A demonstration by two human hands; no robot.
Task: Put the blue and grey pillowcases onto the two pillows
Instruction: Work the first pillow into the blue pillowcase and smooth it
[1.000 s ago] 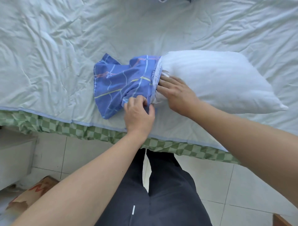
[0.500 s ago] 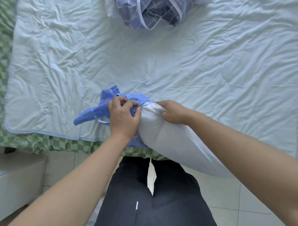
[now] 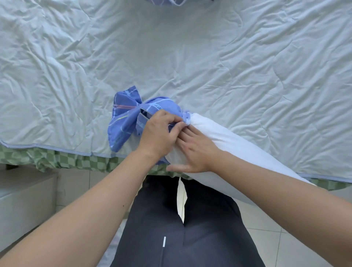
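Note:
The blue pillowcase (image 3: pixel 125 122) lies bunched near the front edge of the bed, its open end drawn over one end of a white pillow (image 3: pixel 224 144). The pillow slants from there toward the lower right and hangs past the bed edge. My left hand (image 3: pixel 160 133) grips the pillowcase's hem at the pillow's end. My right hand (image 3: pixel 194 150) lies on the pillow just beside it, fingers stretched toward the hem and thumb spread out. A sliver of grey-blue checked fabric (image 3: pixel 165 1) shows at the top edge, most of it out of view.
A pale wrinkled quilt (image 3: pixel 171 57) covers the bed, over a green checked sheet (image 3: pixel 76 160) along the front edge. I stand against that edge on a tiled floor (image 3: pixel 282 247). A white low cabinet (image 3: pixel 24 200) stands at the left.
My right hand let go of the pillow's end and now lies flat on it nearer me. The view tilted down, so the checked fabric at the top is almost gone.

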